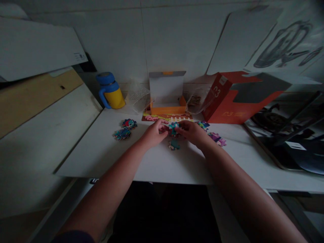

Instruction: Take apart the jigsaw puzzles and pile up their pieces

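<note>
Both hands meet over the white table around teal jigsaw puzzle pieces (174, 128). My right hand (193, 132) pinches them at their right side. My left hand (156, 133) is closed, thumb and fingertips at their left edge. How many pieces are between the hands I cannot tell. A loose teal puzzle piece (174, 145) lies just in front of the hands. Left of them are two piles of puzzle pieces, a red and blue one (129, 124) and a blue one (123, 134). Beyond my right hand lie blue-green pieces (203, 126) and purple pieces (217, 138).
Behind the hands, an open orange box (168, 109) stands by a colourful printed sheet (152, 117). Clear plastic bags (138, 98) flank the box. A blue and yellow flask (111, 92) stands back left, a large red carton (227, 106) back right. Black metal items (291, 141) crowd the right.
</note>
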The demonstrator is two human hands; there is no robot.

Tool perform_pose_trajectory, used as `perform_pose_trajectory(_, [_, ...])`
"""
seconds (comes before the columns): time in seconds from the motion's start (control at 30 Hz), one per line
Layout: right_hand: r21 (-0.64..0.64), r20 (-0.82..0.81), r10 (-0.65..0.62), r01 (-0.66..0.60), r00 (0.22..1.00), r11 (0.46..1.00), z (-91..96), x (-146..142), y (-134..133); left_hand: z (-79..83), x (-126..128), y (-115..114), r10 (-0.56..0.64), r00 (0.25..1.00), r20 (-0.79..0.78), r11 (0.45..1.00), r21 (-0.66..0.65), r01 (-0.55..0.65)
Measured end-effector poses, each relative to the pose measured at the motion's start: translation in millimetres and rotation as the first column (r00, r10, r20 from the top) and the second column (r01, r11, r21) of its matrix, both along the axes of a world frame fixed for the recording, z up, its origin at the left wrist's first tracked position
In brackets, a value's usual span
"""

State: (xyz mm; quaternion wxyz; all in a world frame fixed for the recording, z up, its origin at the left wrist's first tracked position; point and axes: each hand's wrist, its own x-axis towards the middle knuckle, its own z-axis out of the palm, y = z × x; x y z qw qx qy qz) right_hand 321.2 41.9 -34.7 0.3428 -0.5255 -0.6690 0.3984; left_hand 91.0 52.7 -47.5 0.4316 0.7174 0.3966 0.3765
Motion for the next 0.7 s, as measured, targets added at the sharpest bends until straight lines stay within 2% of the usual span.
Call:
perform_pose_trajectory(0.07, [0.005,-0.037,-0.075,0.075,0.997,0.997,0.0,7.5,4.2,6.5,-0.3,-6.1,0.053,0.990,-0.131,0.993,0.108,-0.039])
perform_pose_trajectory(0.17, [0.081,0.017,-0.203,0.201,0.979,0.976,-0.1,16.3,8.2,10.9,0.3,-14.5,0.012,0.924,-0.383,0.958,0.269,0.099])
perform_pose_trajectory(0.23, [0.123,0.089,-0.238,0.227,0.967,0.966,0.7,16.8,7.6,9.7,2.2,-17.5,-0.015,0.880,-0.474,0.935,0.305,0.181])
perform_pose_trajectory(0.33, [0.162,0.186,-0.223,0.194,0.957,0.968,3.4,10.9,3.3,6.2,6.3,-18.0,-0.037,0.863,-0.504,0.943,0.267,0.197])
perform_pose_trajectory(0.47, [0.209,0.313,-0.261,0.202,0.913,0.957,7.1,3.4,-1.2,7.2,8.5,-17.5,-0.082,0.873,-0.482,0.958,0.203,0.202])
perform_pose_trajectory(0.57, [0.174,0.305,-0.251,0.205,0.919,0.963,8.6,2.0,-1.8,11.2,6.8,-18.9,-0.115,0.887,-0.447,0.969,0.146,0.200])
perform_pose_trajectory(0.7, [0.152,0.273,-0.215,0.179,0.938,0.972,7.3,2.2,-0.9,13.0,3.6,-19.6,-0.176,0.927,-0.331,0.983,-0.018,0.181])
